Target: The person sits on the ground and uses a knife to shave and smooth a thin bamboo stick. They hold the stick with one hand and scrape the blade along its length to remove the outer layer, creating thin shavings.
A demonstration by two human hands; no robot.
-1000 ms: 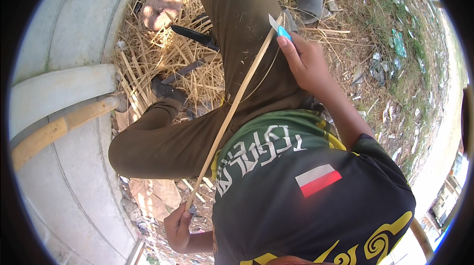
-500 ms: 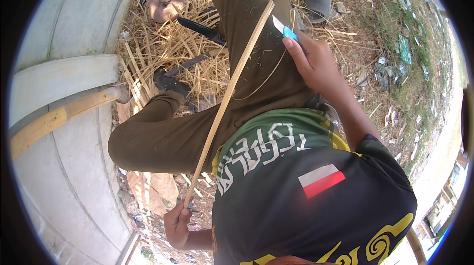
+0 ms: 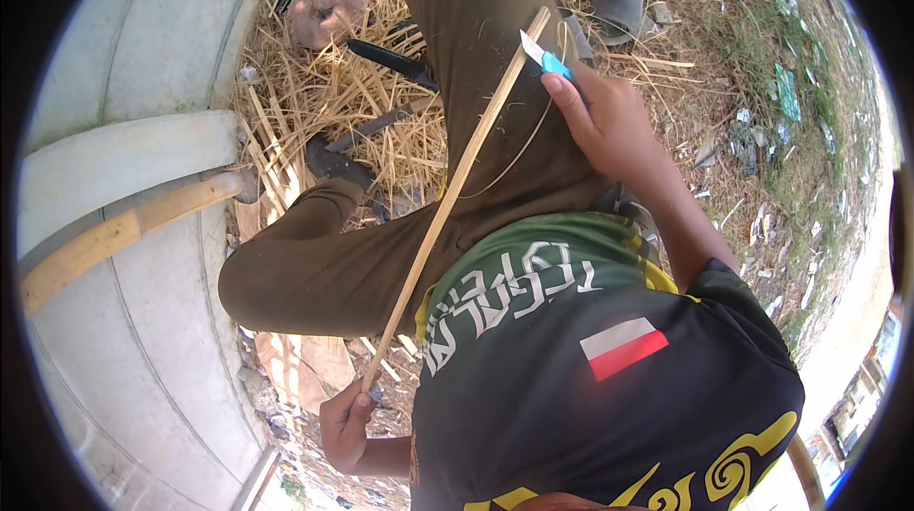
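Observation:
My left hand [image 3: 347,425] is closed round the lower end of a long, pale bamboo strip [image 3: 440,216]. The strip slants up across my brown trousers, its far end over my thigh. My right hand [image 3: 609,125] grips a blue utility knife [image 3: 554,64] with its bright blade out. That blade lies over the strip near its far end; whether it touches cannot be made out. A thin, curved bamboo sliver [image 3: 514,165] hangs down from beside the knife onto my trousers. Small shavings cling to the cloth.
Bamboo shavings [image 3: 400,154] litter the ground at the far left. Among them lie a round reddish stone [image 3: 328,11], a dark blade-shaped tool [image 3: 390,61] and another dark tool [image 3: 367,130]. A grey sandal [image 3: 621,4] rests beyond my knee. A concrete wall [image 3: 143,320] with a bamboo pole [image 3: 133,225] borders the left.
The far end of the bamboo strip has shifted slightly right, and the knife blade now overlaps it instead of standing just beside it. Both hands keep their holds.

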